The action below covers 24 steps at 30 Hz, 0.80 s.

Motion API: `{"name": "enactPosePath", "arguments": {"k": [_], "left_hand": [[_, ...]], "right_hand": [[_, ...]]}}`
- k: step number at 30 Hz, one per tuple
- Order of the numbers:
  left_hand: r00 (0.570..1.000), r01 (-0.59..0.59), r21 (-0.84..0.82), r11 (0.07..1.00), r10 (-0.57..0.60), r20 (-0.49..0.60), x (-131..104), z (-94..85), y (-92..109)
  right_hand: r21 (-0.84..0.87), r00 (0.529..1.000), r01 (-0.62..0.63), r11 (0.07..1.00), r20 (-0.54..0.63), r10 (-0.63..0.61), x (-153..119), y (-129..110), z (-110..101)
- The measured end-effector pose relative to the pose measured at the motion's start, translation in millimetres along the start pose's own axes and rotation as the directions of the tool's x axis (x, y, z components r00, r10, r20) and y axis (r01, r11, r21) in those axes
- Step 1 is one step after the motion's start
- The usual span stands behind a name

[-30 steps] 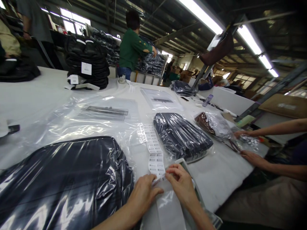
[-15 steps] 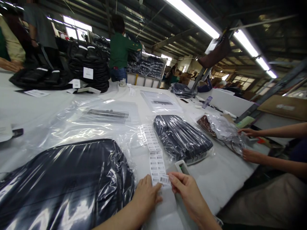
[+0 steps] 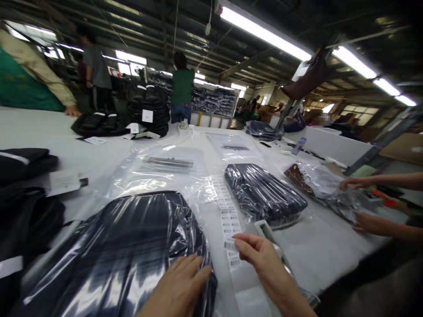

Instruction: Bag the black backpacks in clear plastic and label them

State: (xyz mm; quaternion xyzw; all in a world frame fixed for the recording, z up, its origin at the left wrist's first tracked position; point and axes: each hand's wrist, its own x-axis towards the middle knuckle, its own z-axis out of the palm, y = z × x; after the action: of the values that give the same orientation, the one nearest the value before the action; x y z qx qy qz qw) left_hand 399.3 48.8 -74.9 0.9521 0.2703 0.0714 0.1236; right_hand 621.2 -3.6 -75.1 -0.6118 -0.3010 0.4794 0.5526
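On the left, the large dark bag (image 3: 122,246) is seen wrapped in clear plastic film (image 3: 183,237), lying on the table (image 3: 313,248), and that film is creased and glossy; any label pressed over a ridge could be set crooked or left lifting at an edge. If the film is dragged by the left hand (image 3: 176,284), more wrinkles could be raised. Now across to the label strip (image 3: 229,215): should the barcode label (image 3: 230,245) be gripped too near its corner, it could be curled, torn or stuck to the skin. Further right, the smaller wrapped bag (image 3: 264,191) is placed close beside the strip, so the strip could be snagged under it if tugged.

And the hands, left first: its fingers are spread only a little, thumb apart, laid over the large bag's film, with nothing gripped. In the right hand (image 3: 266,262), thumb and forefinger are pinched together, and the label's edge is held between them, over the strip; whether it is fully detached cannot be told.
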Motion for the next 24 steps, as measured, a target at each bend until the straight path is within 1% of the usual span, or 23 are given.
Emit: {"name": "enactPosePath", "arguments": {"k": [2,4,6,8,10,13,15,16,18,20,22,24], "left_hand": [[0.990,0.033,0.075,0.997,-0.022,-0.141,-31,-7.4,-25],[0.966,0.134,0.148,0.980,-0.096,-0.240,-60,-14.4,-53],[0.938,0.252,0.190,0.949,-0.192,-0.288,-83,-23.7,-80],[0.921,0.324,0.207,0.923,-0.257,-0.293,-94,-35.4,-103],[0.922,0.339,0.208,0.917,-0.281,-0.267,-95,-47.5,-121],[0.939,0.324,0.196,0.925,-0.289,-0.187,-83,-60.0,-138],[0.954,0.293,0.179,0.939,-0.276,-0.114,-75,-61.1,-144],[0.960,0.278,0.166,0.946,-0.269,-0.073,-71,-59.0,-147],[0.962,0.270,0.130,0.954,-0.273,0.006,-68,-50.5,-151],[0.951,0.299,0.095,0.950,-0.305,0.059,-68,-39.4,-155],[0.941,0.327,0.068,0.943,-0.331,0.074,-69,-29.9,-158],[0.937,0.338,0.051,0.940,-0.341,0.069,-70,-24.7,-160]], "right_hand": [[-0.054,0.999,-0.015,0.998,0.033,0.017,3,4,13],[-0.072,0.996,-0.018,0.997,0.080,0.023,11,9,32],[-0.049,0.989,0.003,0.999,0.145,0.004,22,11,60],[0.000,0.977,0.020,1.000,0.213,-0.020,33,7,95],[0.068,0.960,0.015,0.998,0.279,-0.034,43,0,134],[0.169,0.932,-0.052,0.984,0.361,-0.012,61,-8,189],[0.186,0.917,-0.099,0.978,0.399,0.017,75,-7,217],[0.178,0.912,-0.114,0.977,0.410,0.031,82,-5,227],[0.140,0.908,-0.117,0.983,0.416,0.049,95,4,241],[0.088,0.917,-0.101,0.991,0.395,0.059,107,16,246],[0.031,0.930,-0.083,0.996,0.362,0.066,116,26,246],[-0.027,0.939,-0.071,0.997,0.337,0.076,121,34,246]]}}
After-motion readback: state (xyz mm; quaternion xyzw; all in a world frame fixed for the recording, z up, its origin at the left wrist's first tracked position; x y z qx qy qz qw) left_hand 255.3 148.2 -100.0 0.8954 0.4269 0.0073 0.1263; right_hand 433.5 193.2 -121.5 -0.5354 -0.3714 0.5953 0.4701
